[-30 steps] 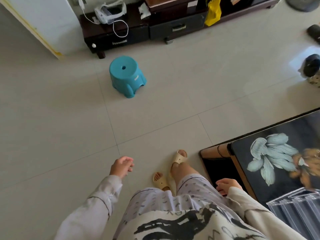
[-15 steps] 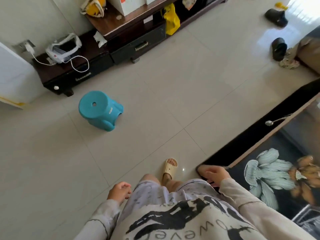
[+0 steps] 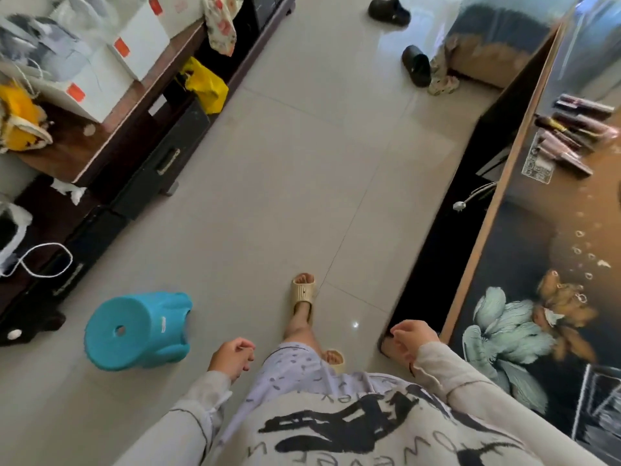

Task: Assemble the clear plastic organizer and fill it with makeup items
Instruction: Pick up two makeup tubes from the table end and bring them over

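The clear plastic organizer [image 3: 601,412] shows only partly at the lower right edge, lying on the dark flower-printed table [image 3: 524,250]. Several makeup tubes and pencils [image 3: 571,136] lie in a loose group at the table's far end. My left hand [image 3: 231,357] hangs beside my leg, fingers curled, holding nothing. By the table's near corner, my right hand [image 3: 408,341] is loosely curled and empty. Both hands are well away from the organizer and the makeup.
A teal plastic stool [image 3: 136,329] stands on the tiled floor to my left. A dark low cabinet [image 3: 141,156] with white boxes and a yellow bag lines the left wall. Black slippers [image 3: 416,63] lie on the floor ahead.
The view has swung right and forward as I walk along the table. The makeup items have come into sight, and the stool now lies lower left. Both hands stay empty.
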`<action>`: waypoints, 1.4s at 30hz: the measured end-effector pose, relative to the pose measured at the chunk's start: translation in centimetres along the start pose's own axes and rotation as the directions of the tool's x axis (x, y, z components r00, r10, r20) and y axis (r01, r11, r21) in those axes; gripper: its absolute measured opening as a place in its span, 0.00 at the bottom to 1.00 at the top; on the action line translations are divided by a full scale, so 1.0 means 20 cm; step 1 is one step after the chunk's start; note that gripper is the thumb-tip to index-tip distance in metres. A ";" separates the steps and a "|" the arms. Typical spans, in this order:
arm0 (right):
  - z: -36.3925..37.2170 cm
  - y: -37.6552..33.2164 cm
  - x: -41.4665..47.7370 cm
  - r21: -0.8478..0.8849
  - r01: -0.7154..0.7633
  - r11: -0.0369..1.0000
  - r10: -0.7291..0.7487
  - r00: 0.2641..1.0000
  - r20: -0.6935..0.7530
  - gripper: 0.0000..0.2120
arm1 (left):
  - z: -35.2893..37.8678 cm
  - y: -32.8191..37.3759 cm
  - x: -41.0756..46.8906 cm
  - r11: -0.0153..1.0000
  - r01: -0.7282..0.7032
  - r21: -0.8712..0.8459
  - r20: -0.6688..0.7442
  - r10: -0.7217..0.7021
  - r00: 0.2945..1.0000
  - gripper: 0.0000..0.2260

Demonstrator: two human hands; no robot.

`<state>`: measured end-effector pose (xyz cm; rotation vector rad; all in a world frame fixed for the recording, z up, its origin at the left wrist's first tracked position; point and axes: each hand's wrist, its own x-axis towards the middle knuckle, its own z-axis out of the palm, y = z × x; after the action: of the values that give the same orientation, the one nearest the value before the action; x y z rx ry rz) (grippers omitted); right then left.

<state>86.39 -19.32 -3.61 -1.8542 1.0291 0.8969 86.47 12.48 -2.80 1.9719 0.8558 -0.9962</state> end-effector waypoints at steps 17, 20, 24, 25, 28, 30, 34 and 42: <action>-0.07 -0.26 0.17 0.598 -0.311 0.739 0.420 0.906 -0.047 0.10 | -0.27 1.58 0.57 0.831 -0.400 0.386 0.280 0.308 0.909 0.08; -0.14 -0.39 0.26 0.675 -0.307 0.670 0.459 0.887 -0.053 0.08 | -0.21 1.72 0.63 0.811 -0.397 0.429 0.317 0.277 0.907 0.07; -0.33 -0.59 0.43 0.768 -0.272 0.580 0.440 0.898 -0.014 0.06 | -0.14 1.90 0.72 0.804 -0.357 0.476 0.308 0.228 0.924 0.07; -0.40 -0.64 0.47 0.775 -0.261 0.576 0.428 0.904 -0.014 0.06 | -0.12 1.94 0.74 0.804 -0.337 0.490 0.294 0.211 0.932 0.07; -0.62 -0.81 0.57 0.762 -0.217 0.610 0.368 0.930 -0.029 0.06 | -0.07 2.07 0.79 0.779 -0.283 0.560 0.270 0.152 0.951 0.07; -0.76 -0.92 0.62 0.752 -0.184 0.633 0.314 0.949 -0.032 0.06 | -0.02 2.17 0.82 0.754 -0.268 0.600 0.268 0.126 0.955 0.07; -0.98 -1.06 0.73 0.711 -0.136 0.690 0.255 0.965 -0.063 0.07 | 0.07 2.39 0.86 0.683 -0.284 0.673 0.287 0.113 0.951 0.10; -1.26 -1.20 0.96 0.675 -0.142 0.724 0.291 0.950 -0.113 0.08 | 0.29 2.99 1.00 0.562 -0.374 0.738 0.356 0.147 0.923 0.08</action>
<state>120.37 -39.59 -2.16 -1.2414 1.4943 0.3645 142.34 -17.45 -3.11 2.5043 -0.1286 -1.5816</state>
